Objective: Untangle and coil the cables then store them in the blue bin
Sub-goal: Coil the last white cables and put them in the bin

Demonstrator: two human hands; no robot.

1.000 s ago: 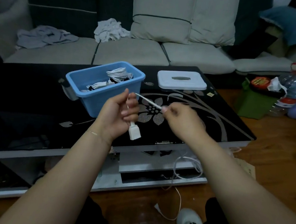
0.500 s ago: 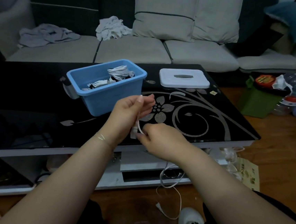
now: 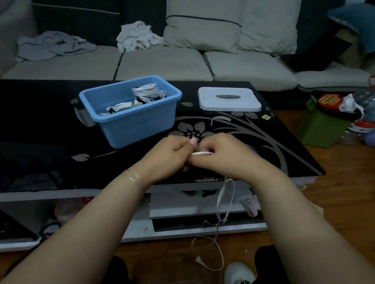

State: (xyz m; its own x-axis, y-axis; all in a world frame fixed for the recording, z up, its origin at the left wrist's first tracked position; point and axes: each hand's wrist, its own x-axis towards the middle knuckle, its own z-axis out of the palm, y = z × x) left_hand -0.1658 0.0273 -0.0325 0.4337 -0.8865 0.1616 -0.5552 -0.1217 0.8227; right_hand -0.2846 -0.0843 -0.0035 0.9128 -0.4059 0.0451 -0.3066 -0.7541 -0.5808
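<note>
Both hands [image 3: 192, 152] pinch a white cable [image 3: 224, 202] near the blue bin [image 3: 138, 123]; white lid [image 3: 229, 99] beside it.

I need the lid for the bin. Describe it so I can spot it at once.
Start at the black glass coffee table with the flower pattern, in front of the sofa. To the right of the blue bin, near the table's far edge, lies the white lid. It is flat, rectangular and white with a grey handle on top, while the bin is blue, open and holds coiled cables.
</note>
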